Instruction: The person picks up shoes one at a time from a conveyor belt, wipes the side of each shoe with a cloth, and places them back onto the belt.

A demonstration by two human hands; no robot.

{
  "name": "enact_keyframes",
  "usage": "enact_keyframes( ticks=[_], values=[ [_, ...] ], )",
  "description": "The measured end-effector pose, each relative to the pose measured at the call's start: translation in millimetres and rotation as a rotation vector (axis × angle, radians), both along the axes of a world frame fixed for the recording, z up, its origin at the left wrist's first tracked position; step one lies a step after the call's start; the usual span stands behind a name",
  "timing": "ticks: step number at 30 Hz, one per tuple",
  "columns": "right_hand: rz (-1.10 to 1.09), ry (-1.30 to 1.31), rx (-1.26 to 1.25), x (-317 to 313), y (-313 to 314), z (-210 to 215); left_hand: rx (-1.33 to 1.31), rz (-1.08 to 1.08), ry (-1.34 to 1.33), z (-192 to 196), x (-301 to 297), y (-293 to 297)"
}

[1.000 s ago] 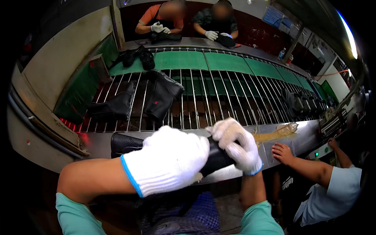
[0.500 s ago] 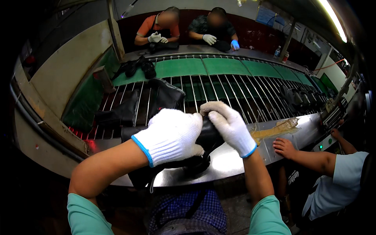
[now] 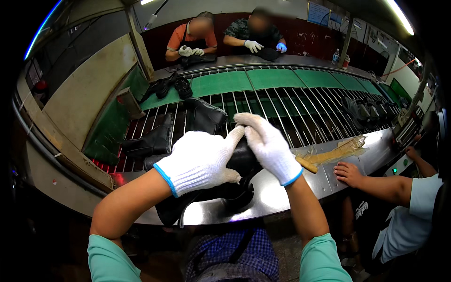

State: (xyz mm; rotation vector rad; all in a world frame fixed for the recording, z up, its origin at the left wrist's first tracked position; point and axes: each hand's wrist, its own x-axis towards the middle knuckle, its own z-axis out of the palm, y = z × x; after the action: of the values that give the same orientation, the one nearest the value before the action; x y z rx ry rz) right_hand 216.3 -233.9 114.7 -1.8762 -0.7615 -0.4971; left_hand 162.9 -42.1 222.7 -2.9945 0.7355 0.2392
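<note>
Both my hands wear white knit gloves with blue cuffs. Under them is a black boot (image 3: 242, 162), which rests against the near metal ledge (image 3: 272, 197). My left hand (image 3: 197, 162) grips the boot from the left, its thumb low on the side and its index finger reaching up. On the far right side of the same boot, my right hand (image 3: 270, 148) lies bent over the leather, fingers together. The fingertips of both hands meet above the boot and hide what is between them. More black leather (image 3: 176, 207) hangs over the ledge's front edge.
A second black boot (image 3: 204, 115) and another (image 3: 150, 138) stand on the metal roller rack (image 3: 282, 105). Dark shoes (image 3: 167, 87) lie farther back. A tan cylindrical handle (image 3: 306, 164) is beside my right wrist. At right, a co-worker's hand (image 3: 348, 174) rests on the ledge; two co-workers sit opposite.
The fingers of my right hand have straightened somewhat, and my left index finger now stretches to meet them. The tan handle has come into sight by my right wrist. The whole view has shifted slightly.
</note>
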Motion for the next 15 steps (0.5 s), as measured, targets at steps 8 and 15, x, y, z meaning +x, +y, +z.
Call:
enact_keyframes(
  ticks=[8,15],
  values=[
    [-0.142,0.104,0.341,15,1,-54,-0.062,0.047,0.017,-6,28,18],
    [0.063,0.493,0.155,-50,1,-92,-0.102,0.218,0.084,-15,39,34]
  ],
)
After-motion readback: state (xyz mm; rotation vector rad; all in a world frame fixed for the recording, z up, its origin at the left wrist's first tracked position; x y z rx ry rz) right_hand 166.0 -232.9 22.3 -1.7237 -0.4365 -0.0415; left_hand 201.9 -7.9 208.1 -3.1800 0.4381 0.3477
